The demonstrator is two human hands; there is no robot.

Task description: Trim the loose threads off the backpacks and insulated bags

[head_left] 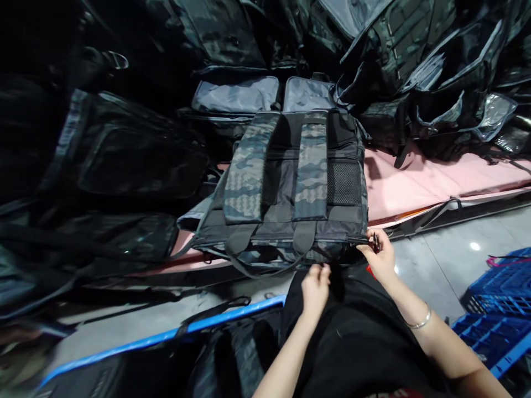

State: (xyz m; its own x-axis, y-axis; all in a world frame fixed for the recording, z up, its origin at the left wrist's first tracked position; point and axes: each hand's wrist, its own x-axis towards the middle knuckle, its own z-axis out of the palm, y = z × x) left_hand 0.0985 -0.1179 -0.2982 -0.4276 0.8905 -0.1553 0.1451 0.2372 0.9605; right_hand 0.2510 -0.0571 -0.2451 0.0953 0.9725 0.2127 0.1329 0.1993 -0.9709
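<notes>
A dark camouflage backpack (pixel 286 182) lies with its two padded shoulder straps upward, on a pink surface in front of me. My left hand (pixel 316 287) is closed, its curled fingers at the backpack's near lower edge; the exact hold is partly hidden. At the near right corner, my right hand (pixel 380 257) is pinched closed beside the zipper edge. A small dark item (pixel 376 242) shows among its fingers, too small to name for certain. A loose webbing strap (pixel 265 271) hangs along the near edge.
Many dark and camouflage bags (pixel 141 160) are piled left and behind. The pink sheet (pixel 415 177) stretches right. Blue crates (pixel 498 282) stand on the tiled floor at right. A blue-rimmed container (pixel 166 334) with dark bags is near my left side.
</notes>
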